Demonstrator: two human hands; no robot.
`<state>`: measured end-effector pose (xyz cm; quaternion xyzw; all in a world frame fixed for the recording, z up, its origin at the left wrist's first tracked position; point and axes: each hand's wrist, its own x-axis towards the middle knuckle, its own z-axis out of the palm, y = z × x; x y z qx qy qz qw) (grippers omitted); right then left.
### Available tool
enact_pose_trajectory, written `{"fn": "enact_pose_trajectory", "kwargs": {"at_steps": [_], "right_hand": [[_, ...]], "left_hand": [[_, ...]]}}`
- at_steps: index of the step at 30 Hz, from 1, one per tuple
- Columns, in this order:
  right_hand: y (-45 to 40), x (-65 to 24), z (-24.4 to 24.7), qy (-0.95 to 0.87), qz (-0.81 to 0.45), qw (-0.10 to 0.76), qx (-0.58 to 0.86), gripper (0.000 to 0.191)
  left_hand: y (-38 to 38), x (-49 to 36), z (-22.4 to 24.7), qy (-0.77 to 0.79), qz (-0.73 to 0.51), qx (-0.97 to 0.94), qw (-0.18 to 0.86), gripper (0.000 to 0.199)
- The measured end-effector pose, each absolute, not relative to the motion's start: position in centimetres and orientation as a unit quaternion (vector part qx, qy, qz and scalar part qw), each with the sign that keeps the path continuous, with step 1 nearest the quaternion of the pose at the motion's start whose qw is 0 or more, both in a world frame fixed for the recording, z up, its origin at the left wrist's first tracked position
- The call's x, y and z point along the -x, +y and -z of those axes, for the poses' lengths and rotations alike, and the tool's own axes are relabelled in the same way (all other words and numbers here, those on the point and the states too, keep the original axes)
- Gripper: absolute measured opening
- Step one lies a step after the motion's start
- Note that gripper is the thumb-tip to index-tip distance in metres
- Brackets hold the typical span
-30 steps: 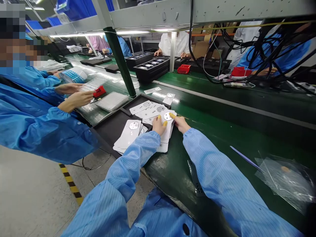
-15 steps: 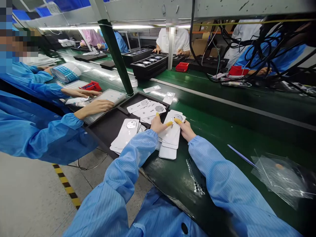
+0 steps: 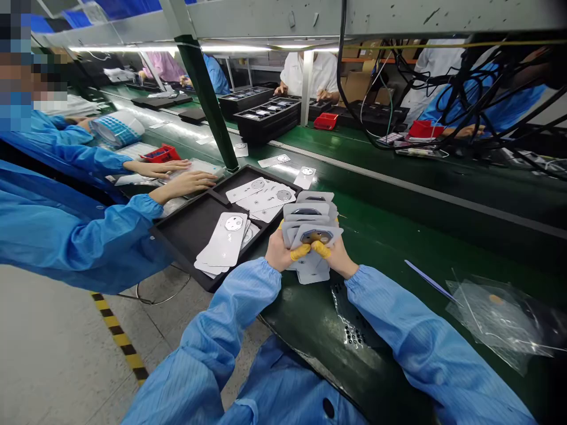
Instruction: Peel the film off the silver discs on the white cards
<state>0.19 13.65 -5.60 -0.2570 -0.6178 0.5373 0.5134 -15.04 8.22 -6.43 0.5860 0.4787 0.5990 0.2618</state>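
Observation:
A loose, fanned stack of white round-cornered cards (image 3: 309,217) stands tilted up between my two hands, at the front edge of the green bench. The nearest card carries a shiny round patch. My left hand (image 3: 279,250) is closed on the stack's left side and my right hand (image 3: 340,256) on its right side. Yellow covers show on both thumbs, which press the front card. Below them, more white cards (image 3: 313,273) lie near the bench edge. To the left, a black divided tray (image 3: 186,231) bears two groups of similar cards, with the nearer pile (image 3: 224,239) overlapping its edge.
Clear plastic bags (image 3: 498,316) and a thin purple strip (image 3: 427,278) lie at right. A small bag of black dots (image 3: 352,330) is beside my right forearm. A co-worker's hands (image 3: 183,184) are at left. A green post (image 3: 210,106) rises behind the tray.
The stack in my hands has gone from lying flat to tilted upright, its cards spread apart. My thumbs have moved down to its near face. The co-worker's nearer hand has shifted right.

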Motion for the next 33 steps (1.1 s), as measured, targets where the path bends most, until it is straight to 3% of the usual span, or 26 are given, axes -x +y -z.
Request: {"fn": "enact_pose_trajectory", "kwargs": {"at_steps": [5, 10, 18, 22, 27, 33], "right_hand": [[12.1, 0.2, 9.2, -0.626, -0.509, 0.516, 0.288, 0.074], [12.2, 1.9, 9.3, -0.606, -0.482, 0.555, 0.303, 0.062], [12.3, -3.2, 0.5, -0.56, -0.379, 0.653, 0.342, 0.068], [10.9, -12.6, -4.1, -0.497, -0.331, 0.705, 0.382, 0.071], [4.8, -26.9, -5.8, -0.356, -0.227, 0.793, 0.44, 0.071], [-0.6, -42.7, -6.4, -0.268, -0.129, 0.823, 0.484, 0.065]], "left_hand": [[6.0, 13.6, 9.4, 0.473, -0.603, -0.583, 0.272, 0.059], [6.1, 13.2, 10.0, 0.487, -0.601, -0.578, 0.259, 0.072], [9.8, 9.0, 1.4, 0.365, -0.568, -0.659, 0.333, 0.043], [12.9, -1.0, -3.1, 0.301, -0.548, -0.661, 0.415, 0.042], [11.4, -18.4, -5.4, 0.124, -0.422, -0.731, 0.521, 0.053], [8.5, -37.0, -7.4, 0.031, -0.302, -0.793, 0.528, 0.061]]}}
